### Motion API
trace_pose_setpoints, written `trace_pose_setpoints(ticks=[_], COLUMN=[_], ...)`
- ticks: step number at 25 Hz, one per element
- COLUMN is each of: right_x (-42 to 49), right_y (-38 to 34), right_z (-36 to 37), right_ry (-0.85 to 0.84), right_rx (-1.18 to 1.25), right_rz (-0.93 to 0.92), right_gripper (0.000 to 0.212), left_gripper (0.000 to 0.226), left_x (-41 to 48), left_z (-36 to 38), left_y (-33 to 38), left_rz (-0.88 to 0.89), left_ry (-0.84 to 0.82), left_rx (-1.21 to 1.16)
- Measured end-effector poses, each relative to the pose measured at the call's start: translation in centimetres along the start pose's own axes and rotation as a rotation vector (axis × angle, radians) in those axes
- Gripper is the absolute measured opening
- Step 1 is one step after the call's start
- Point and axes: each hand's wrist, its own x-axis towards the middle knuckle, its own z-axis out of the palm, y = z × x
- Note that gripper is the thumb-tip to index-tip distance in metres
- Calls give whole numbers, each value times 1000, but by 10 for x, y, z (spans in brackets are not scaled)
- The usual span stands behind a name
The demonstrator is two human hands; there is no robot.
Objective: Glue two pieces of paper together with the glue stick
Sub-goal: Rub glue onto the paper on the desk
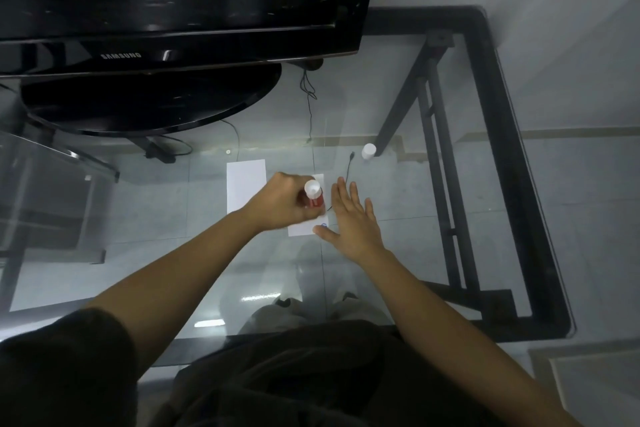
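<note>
My left hand is shut on a red glue stick with a white end facing up, held upright over a white paper strip that it mostly covers. My right hand lies flat and open, fingers spread, its thumb resting on that strip's near right corner. A second white paper strip lies just left of my left hand on the glass table. A white cap stands apart at the far right.
A black television on an oval stand fills the far left of the table. A thin black cable runs down beside my right hand. The table's black frame borders the right side and front.
</note>
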Motion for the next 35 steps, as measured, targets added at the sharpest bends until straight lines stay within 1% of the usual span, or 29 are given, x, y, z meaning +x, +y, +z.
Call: trace_pose_setpoints(ticks=[2, 3, 6, 9, 11, 13, 14, 16, 19, 21, 22, 23, 24, 27, 29, 30, 32, 35], right_x=[0, 0, 1, 1, 1, -1, -1, -2, -2, 0, 0, 1, 1, 2, 1, 0, -2, -2], right_y=[1, 1, 1, 0, -1, -2, -2, -1, -1, -1, -2, -2, -3, -2, 5, 10, 23, 32], right_z=[2, 3, 3, 3, 2, 2, 2, 1, -2, -4, -5, -6, -7, -11, -14, -15, -18, -21], right_ry=[3, 6, 14, 10, 17, 40, 52, 63, 89, 118, 126, 130, 133, 183, 248, 261, 207, 83], right_rx=[-7, -7, -5, 1, -3, -15, -29, -64, -54, -43, -42, -39, -30, 25, 44, 33, -8, -30], right_rz=[-1, 0, -3, 7, 10, 1, -11, -30, -36, -37, -35, -32, -30, -15, 36, 77, 153, 167], right_gripper=[86, 86, 85, 87, 86, 83, 81, 76, 74, 74, 74, 75, 77, 79, 76, 76, 78, 85], left_gripper=[22, 22, 24, 26, 24, 19, 17, 13, 8, 5, 4, 3, 5, 24, 33, 35, 31, 24], left_x=[-4, -1, 18, 38, 41, 36, 31, 16, -3, -11, -12, -12, -9, 8, 27, 38, 60, 88], left_z=[6, 6, 0, -10, -14, -15, -15, -10, 0, 1, 2, 1, -1, -11, -16, -16, -13, -4], left_y=[3, 2, -2, -9, -10, -12, -12, -15, -17, -15, -15, -14, -15, -11, -6, -3, 3, 11], left_rz=[6, 1, -32, -128, -156, -218, -278, -423, -573, -669, -700, -709, -696, -563, -419, -345, -237, -154], left_ry=[-63, -59, 13, 82, 134, 228, 278, 339, 431, 508, 509, 480, 436, 339, 291, 273, 251, 188], left_rx=[0, -3, 12, 39, -2, -190, -353, -763, -1291, -1525, -1560, -1522, -1420, -937, -581, -440, -261, -160])
